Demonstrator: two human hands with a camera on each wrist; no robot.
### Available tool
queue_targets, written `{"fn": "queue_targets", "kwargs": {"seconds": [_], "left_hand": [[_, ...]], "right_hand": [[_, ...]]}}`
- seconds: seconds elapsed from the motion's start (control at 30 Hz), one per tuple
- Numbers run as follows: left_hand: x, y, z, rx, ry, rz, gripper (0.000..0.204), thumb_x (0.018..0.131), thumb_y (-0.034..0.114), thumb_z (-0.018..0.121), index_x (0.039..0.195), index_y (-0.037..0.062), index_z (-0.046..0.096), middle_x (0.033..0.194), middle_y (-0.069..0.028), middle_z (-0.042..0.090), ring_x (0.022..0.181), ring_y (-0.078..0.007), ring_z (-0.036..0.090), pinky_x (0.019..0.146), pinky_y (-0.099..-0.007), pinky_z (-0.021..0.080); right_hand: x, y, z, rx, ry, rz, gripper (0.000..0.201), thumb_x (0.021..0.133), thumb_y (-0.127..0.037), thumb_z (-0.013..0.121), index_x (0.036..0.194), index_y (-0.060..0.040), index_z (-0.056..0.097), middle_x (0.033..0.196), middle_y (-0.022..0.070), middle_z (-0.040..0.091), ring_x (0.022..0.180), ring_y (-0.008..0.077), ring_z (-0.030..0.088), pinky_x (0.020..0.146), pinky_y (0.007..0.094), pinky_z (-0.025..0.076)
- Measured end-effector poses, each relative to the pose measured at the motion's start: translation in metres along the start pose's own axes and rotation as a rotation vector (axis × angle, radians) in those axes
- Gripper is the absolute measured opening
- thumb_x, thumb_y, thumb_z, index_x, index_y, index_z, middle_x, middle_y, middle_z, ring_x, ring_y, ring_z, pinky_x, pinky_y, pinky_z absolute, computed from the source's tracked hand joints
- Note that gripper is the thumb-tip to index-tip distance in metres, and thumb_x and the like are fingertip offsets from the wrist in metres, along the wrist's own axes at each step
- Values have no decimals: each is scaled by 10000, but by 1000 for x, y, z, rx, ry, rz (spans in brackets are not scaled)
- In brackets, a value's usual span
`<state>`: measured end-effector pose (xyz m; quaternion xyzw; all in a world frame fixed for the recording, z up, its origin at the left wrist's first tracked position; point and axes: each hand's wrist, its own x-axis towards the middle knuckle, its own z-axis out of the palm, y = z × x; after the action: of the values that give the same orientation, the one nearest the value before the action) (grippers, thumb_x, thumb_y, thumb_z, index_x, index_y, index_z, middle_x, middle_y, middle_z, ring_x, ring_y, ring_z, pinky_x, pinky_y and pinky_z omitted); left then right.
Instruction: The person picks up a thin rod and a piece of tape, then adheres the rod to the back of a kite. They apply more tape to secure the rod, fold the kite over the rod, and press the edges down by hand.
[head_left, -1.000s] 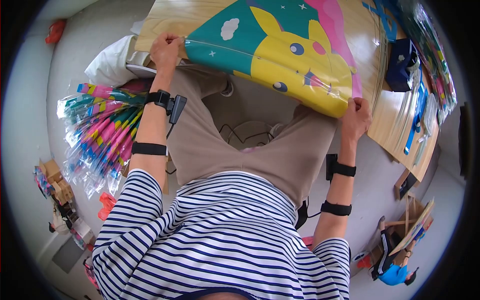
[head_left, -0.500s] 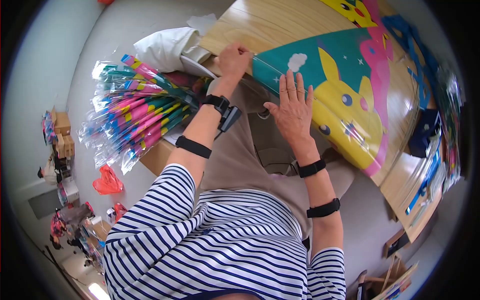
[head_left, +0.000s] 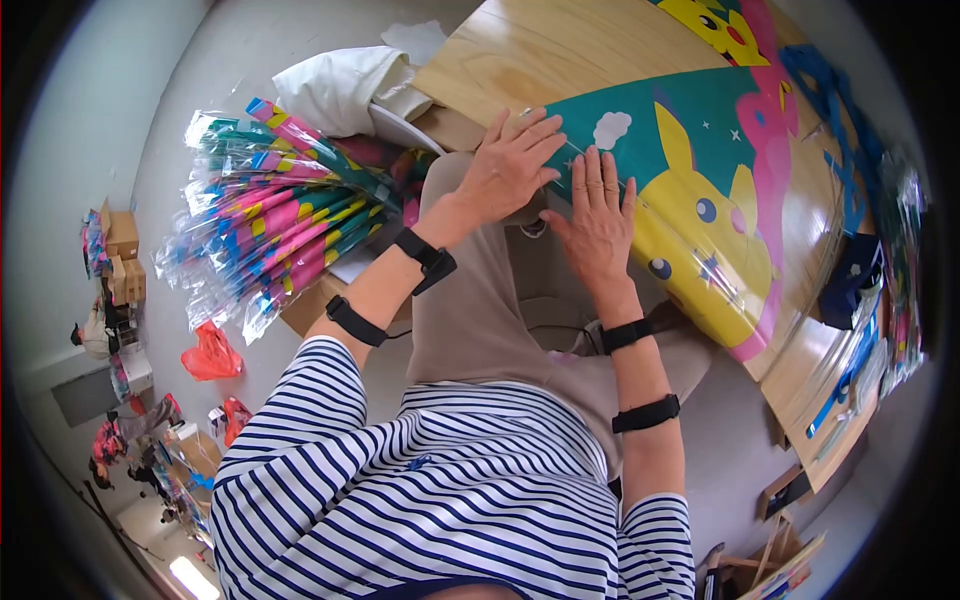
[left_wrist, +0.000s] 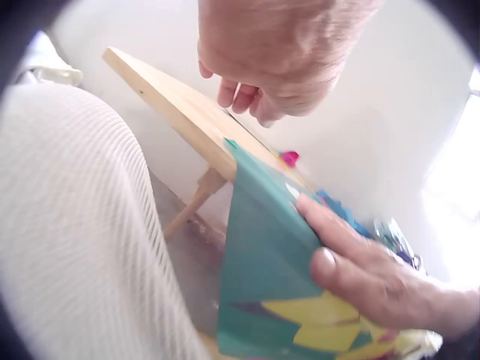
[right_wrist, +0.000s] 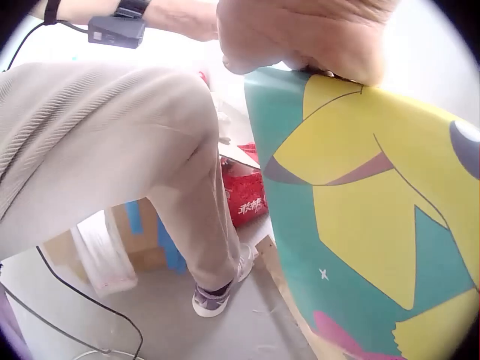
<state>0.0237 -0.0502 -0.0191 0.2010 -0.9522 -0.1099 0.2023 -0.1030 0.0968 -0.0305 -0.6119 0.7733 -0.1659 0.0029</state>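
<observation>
A glossy teal, yellow and pink printed sheet [head_left: 660,190] with a yellow cartoon face lies over the table's near edge. Its lower part hangs down, as the teal front [left_wrist: 259,255] in the left wrist view shows. My right hand [head_left: 598,225] rests on the sheet near that edge, fingers extended. At the sheet's narrow left corner is my left hand [head_left: 508,168], its fingers spread toward the right hand. Both hands appear in the left wrist view, the left hand [left_wrist: 277,60] above the tabletop and the right hand [left_wrist: 375,277] against the sheet.
Rolled printed sheets in clear bags [head_left: 300,210] fan out at the left, near a white cloth [head_left: 340,90]. Another printed sheet [head_left: 720,30] lies farther back on the wooden table [head_left: 530,50]. Blue straps [head_left: 840,120] and thin rods [head_left: 820,355] lie at the right.
My right hand has let go of the sheet's right end and moved left onto its middle. My left hand has released its pinch on the left corner and spread its fingers.
</observation>
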Motion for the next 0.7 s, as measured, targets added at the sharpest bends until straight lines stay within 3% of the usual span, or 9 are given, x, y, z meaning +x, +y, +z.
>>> {"fn": "queue_targets", "kwargs": {"seconds": [0.03, 0.23, 0.7], "left_hand": [[-3, 4, 4, 2, -55, 16, 531, 861, 300, 688, 1342, 127, 545, 1471, -66, 471, 1401, -238, 383, 1158, -545, 237], [-6, 3, 4, 58, -169, -18, 686, 839, 355, 700, 1446, 151, 451, 1536, -35, 397, 1444, -238, 327, 1165, -553, 224], [-4, 12, 2, 66, -220, -48, 704, 846, 336, 702, 1471, 169, 424, 1565, -1, 358, 1467, -217, 282, 1186, -554, 164]], "right_hand": [[0, 0, 0, -4, 3, -1, 862, 814, -504, 676, 1472, -28, 388, 1581, 110, 309, 1473, 285, 253, 1173, 546, 201], [-14, 11, -1, 58, 45, 42, 879, 823, -499, 671, 1483, -9, 360, 1582, 128, 303, 1475, 288, 252, 1183, 521, 185], [-92, 59, -35, -97, 37, 294, 848, 873, -511, 622, 1497, -15, 335, 1582, 141, 296, 1481, 296, 240, 1184, 543, 156]]}}
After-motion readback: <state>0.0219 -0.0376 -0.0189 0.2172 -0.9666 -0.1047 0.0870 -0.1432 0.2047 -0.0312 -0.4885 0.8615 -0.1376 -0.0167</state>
